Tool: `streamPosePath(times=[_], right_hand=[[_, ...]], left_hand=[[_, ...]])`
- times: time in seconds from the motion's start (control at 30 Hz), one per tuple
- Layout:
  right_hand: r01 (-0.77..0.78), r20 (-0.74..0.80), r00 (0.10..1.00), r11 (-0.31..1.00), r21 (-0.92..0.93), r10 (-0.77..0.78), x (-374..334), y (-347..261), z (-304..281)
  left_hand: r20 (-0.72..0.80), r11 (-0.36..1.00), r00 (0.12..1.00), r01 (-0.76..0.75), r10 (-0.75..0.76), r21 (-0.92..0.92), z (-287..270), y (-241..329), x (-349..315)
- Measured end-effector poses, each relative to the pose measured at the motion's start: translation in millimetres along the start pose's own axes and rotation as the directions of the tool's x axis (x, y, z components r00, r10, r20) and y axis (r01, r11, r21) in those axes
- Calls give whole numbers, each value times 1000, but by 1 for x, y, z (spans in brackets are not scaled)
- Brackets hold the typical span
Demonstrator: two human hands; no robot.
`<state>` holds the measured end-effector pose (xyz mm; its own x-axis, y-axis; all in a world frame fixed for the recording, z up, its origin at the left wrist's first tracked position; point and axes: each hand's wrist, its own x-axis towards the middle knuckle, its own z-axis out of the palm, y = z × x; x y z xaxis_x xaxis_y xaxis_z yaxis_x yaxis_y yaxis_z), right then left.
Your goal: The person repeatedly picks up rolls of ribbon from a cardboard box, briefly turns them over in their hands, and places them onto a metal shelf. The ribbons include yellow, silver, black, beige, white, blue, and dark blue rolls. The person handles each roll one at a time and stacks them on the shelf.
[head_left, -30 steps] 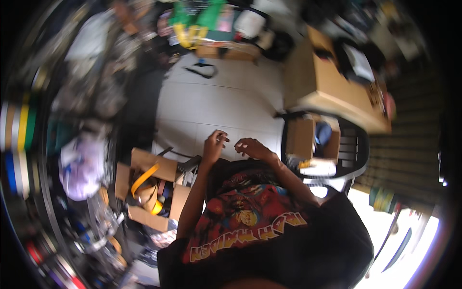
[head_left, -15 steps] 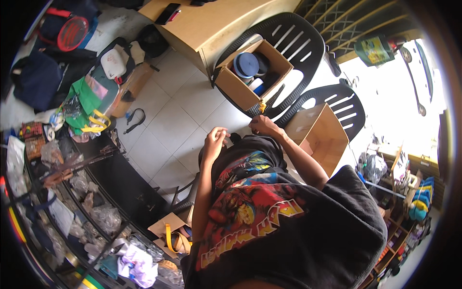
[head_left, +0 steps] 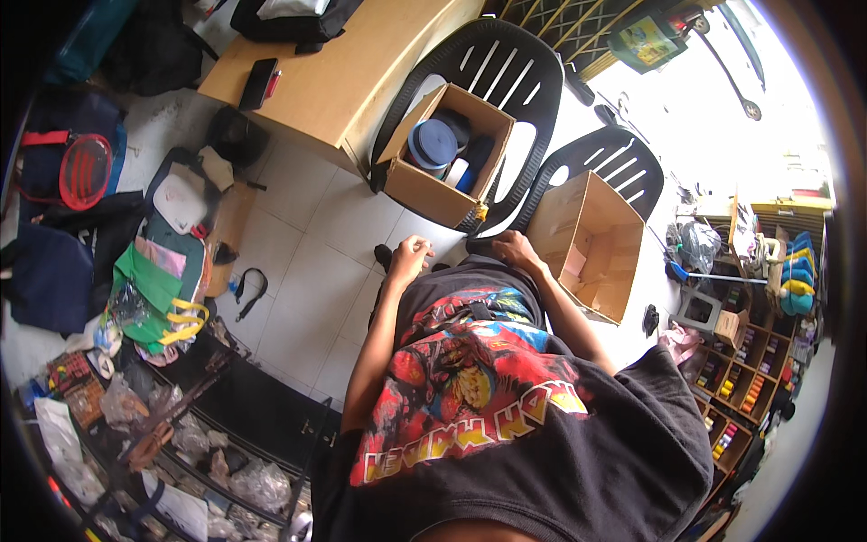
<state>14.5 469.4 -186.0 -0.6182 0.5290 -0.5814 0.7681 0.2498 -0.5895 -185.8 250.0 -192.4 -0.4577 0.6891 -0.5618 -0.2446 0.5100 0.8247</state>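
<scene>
My left hand [head_left: 413,258] hovers over my lap, its fingers loosely bent and apart, with nothing visible in them. My right hand [head_left: 514,247] rests by the dark cloth at my lap, fingers curled down; whatever they hold, if anything, is hidden. Ahead of it, a small yellow piece [head_left: 480,212] hangs at the front of a black slatted chair [head_left: 539,86]. On that chair stands an open cardboard box [head_left: 432,192] containing a blue round-lidded container [head_left: 433,143] and dark items. Right of my right hand, a second open cardboard box [head_left: 623,257] sits on another black chair [head_left: 623,149].
A wooden desk [head_left: 334,68] with a phone [head_left: 259,84] stands ahead to the left. Bags, including a green one [head_left: 144,287], lie on the left. A rack with plastic-wrapped goods [head_left: 262,483] is at lower left. Shelves of coloured spools [head_left: 741,388] stand at right.
The view has shifted, so the chairs and boxes appear farther left. My right hand has drawn back from the yellow piece toward my lap. My left hand stays raised, fingers still bent.
</scene>
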Motion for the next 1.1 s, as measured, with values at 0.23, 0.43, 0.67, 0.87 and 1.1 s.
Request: streamPosePath(times=[0.23, 0.43, 0.67, 0.87, 1.1], right_hand=[[-321, -144, 933, 944, 79, 330, -62, 173, 83], [-550, -58, 812, 795, 257, 581, -146, 170, 148], [-542, -74, 768, 707, 454, 637, -147, 132, 172], [-425, -135, 830, 770, 476, 542, -56, 97, 103], [-292, -104, 925, 860, 418, 365, 41, 31, 25]], left_hand=[[194, 989, 981, -18, -11, 148, -17, 6, 34], [341, 971, 933, 33, -116, 239, -27, 0, 55], [380, 969, 901, 137, -208, 206, -34, 4, 83], [430, 944, 860, 155, -273, 290, -19, 26, 109], [314, 928, 948, -78, -43, 364, 35, 58, 158]])
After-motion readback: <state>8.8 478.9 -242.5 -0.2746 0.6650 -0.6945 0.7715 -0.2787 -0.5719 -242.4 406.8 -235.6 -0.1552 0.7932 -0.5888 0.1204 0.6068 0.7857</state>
